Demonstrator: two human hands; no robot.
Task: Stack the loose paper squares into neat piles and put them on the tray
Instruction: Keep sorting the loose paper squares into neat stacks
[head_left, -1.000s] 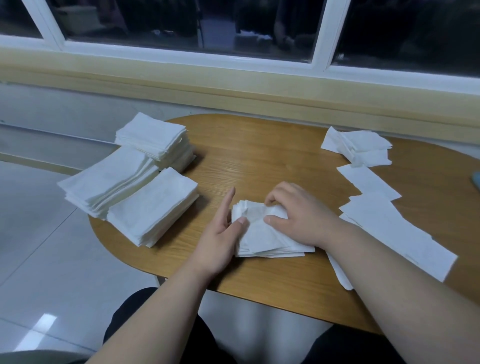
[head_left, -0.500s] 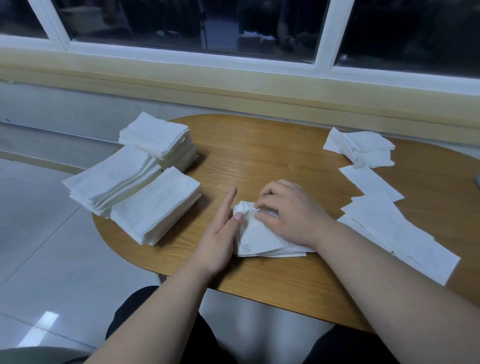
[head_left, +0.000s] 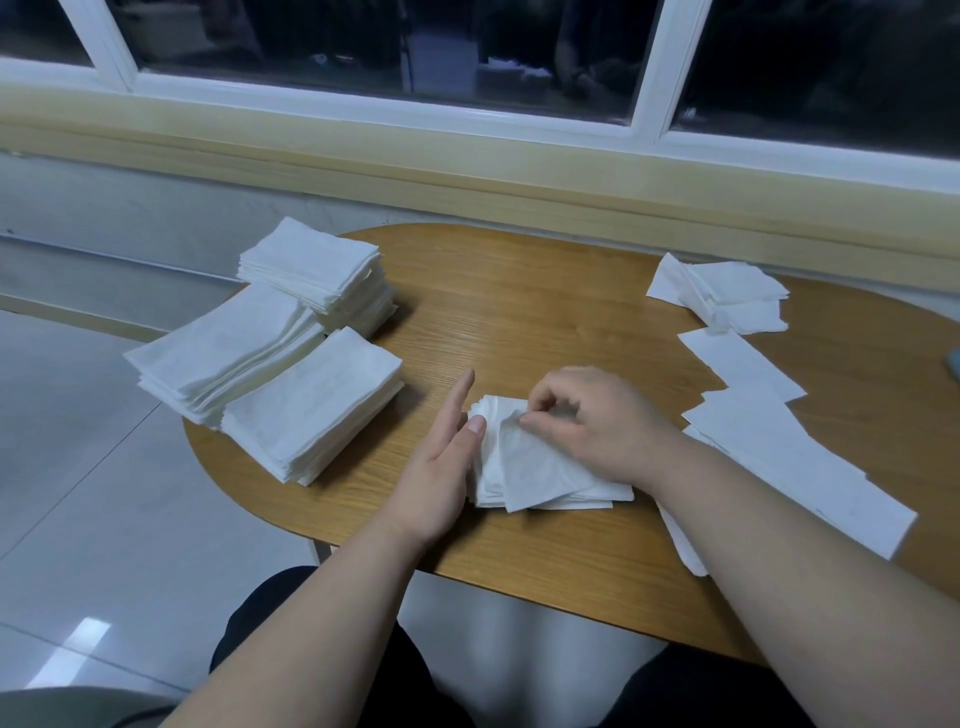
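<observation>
At table (head_left: 519, 312) centre, our left hand (head_left: 441, 462) lies flat and open against the small pile (head_left: 535, 467); our right hand (head_left: 597, 421), at three o'clock, pinches its top square.

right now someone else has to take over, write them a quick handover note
Left hand: open, flat against the left edge of the small pile.
Right hand: pinching the skewed top sheet at its far corner.
Done: three neat stacks at the table's left end.
Left: square this pile; gather the loose squares and the heap on the right. No tray is in view.
</observation>
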